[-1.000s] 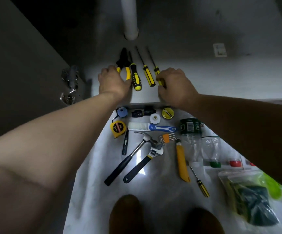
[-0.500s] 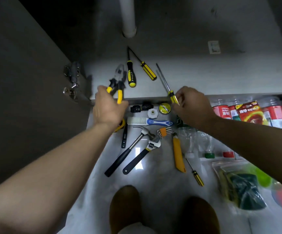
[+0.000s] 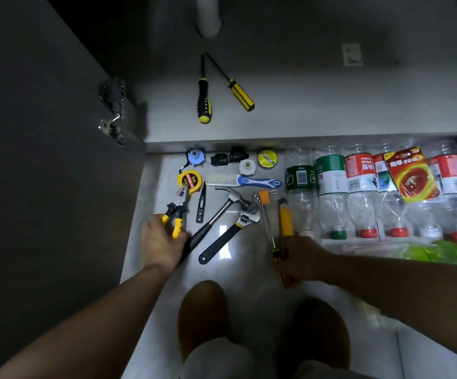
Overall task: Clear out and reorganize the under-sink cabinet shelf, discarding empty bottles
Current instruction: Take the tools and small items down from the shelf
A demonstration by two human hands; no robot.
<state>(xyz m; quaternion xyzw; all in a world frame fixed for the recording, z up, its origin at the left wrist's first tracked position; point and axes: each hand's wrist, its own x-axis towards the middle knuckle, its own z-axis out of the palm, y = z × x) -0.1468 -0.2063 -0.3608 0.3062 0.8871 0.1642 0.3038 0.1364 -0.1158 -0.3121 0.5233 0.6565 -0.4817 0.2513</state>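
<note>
Cabinet shelf: we find it at the top of the view, above the floor, and nearly bare.
On the shelf: only a black screwdriver and a yellow screwdriver, side by side.
Left hand: curled round the handles of the pliers, low over the floor beside the hammer.
Right hand: pinching a thin screwdriver by its handle, just beside the yellow knife.
Bottles: a row lying on the floor under the shelf edge; they look empty to us.
Done: we judge the clearing out almost finished, the tools laid on the floor.
Left: the last two screwdrivers, discarding the bottles, then putting things back in order.
</note>
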